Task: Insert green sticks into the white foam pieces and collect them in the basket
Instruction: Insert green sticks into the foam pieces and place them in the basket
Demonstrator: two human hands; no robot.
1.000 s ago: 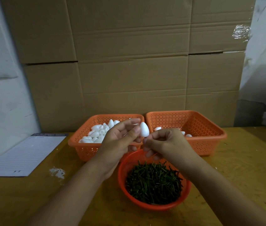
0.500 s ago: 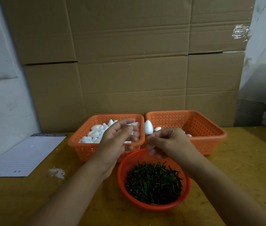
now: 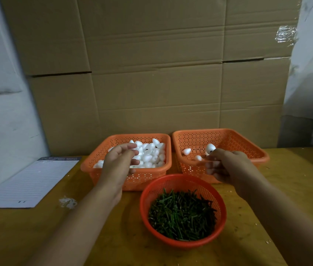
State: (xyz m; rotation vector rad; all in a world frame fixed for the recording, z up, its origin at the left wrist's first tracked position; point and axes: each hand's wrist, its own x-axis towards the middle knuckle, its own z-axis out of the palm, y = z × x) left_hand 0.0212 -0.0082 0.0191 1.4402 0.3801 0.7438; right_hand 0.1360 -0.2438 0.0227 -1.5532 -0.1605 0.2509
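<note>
Seen from the worker's head camera: at a wooden surface (image 3: 286,189) backed by cardboard cartons, the right hand (image 3: 226,166) hangs over the near rim of the collection basket (image 3: 247,139) at two o'clock, fingers (image 3: 212,152) apparently pinching the foam piece (image 3: 210,147), though the stick itself is hidden. The left hand (image 3: 119,164) hovers at eleven o'clock over the supply basket (image 3: 98,160) of white foam pieces (image 3: 148,152), fingers loosely spread, holding nothing. Green sticks (image 3: 182,214) fill the round bowl (image 3: 222,223) at six o'clock; a lined pad (image 3: 31,181) lies at nine. The risk: released this close to the rim, the light piece could bounce out or shed a loosely seated stick.
</note>
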